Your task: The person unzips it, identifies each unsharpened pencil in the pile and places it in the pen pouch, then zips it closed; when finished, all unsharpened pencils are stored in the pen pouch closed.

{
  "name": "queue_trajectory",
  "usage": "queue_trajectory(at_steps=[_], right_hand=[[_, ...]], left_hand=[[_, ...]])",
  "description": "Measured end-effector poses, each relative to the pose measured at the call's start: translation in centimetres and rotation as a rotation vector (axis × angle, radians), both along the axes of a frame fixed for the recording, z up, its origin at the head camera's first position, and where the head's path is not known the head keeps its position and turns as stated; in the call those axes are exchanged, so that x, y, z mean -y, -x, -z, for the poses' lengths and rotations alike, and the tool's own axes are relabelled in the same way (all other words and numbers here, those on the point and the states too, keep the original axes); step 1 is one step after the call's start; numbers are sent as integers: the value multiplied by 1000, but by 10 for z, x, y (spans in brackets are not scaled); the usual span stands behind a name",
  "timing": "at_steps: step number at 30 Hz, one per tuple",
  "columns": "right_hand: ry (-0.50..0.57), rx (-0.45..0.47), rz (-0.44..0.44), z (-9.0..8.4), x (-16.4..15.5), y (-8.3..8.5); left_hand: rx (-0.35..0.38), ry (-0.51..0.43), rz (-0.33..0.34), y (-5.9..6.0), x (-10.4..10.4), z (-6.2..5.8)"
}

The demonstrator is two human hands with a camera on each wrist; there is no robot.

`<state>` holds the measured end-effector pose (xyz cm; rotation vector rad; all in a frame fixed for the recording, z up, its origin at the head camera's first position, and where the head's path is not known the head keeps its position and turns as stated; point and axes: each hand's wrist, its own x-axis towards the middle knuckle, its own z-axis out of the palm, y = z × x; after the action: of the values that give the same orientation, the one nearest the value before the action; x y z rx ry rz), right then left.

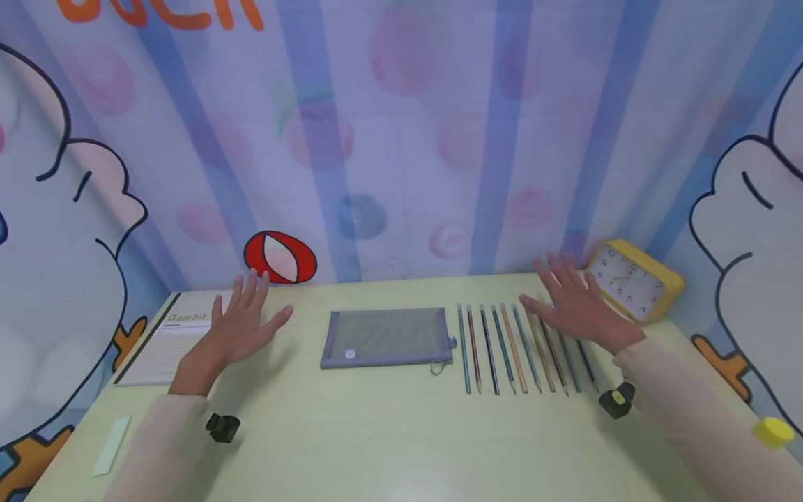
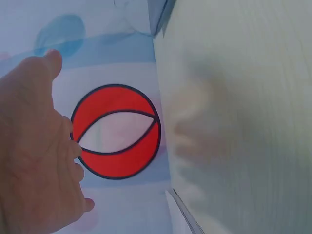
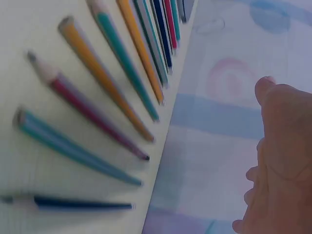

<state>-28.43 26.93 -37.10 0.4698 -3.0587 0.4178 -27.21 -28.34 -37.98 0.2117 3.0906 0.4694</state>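
Observation:
My left hand point(image 1: 233, 335) is held above the table at the left, fingers straight and spread, holding nothing. It is nearest to a white pad point(image 1: 147, 362) printed "Gambit". In the left wrist view the same hand point(image 2: 36, 146) shows empty. Over the right end of a row of several pencils point(image 1: 489, 350) hovers my right hand point(image 1: 580, 310), its fingers extended and grasping nothing; it hides the upper parts of some pencils. The right wrist view shows these pencils point(image 3: 105, 85) lying apart from the hand point(image 3: 287, 161). Between the hands lies a grey mesh zip pouch point(image 1: 389, 338) with purple edging.
A yellow alarm clock point(image 1: 670, 282) stands at the back right, close to my right hand. On the left part of the table point(image 1: 376, 439) lies a pale green strip point(image 1: 111, 446). A printed curtain point(image 1: 401, 153) hangs along the back edge.

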Motion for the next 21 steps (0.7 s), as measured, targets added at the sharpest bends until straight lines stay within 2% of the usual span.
queue_trajectory(at_steps=[4,9,15,21], right_hand=[[18,-6,-48,4,20,-4],[31,-9,-111,4,41,-8],[48,-19,-181,7,59,-13],[27,-35,-259,17,74,-16]], left_hand=[[-11,2,50,0,-11,-1],[-33,6,127,-6,-27,1],[-68,-18,255,-15,-57,4],[-64,-12,367,-24,-85,5]])
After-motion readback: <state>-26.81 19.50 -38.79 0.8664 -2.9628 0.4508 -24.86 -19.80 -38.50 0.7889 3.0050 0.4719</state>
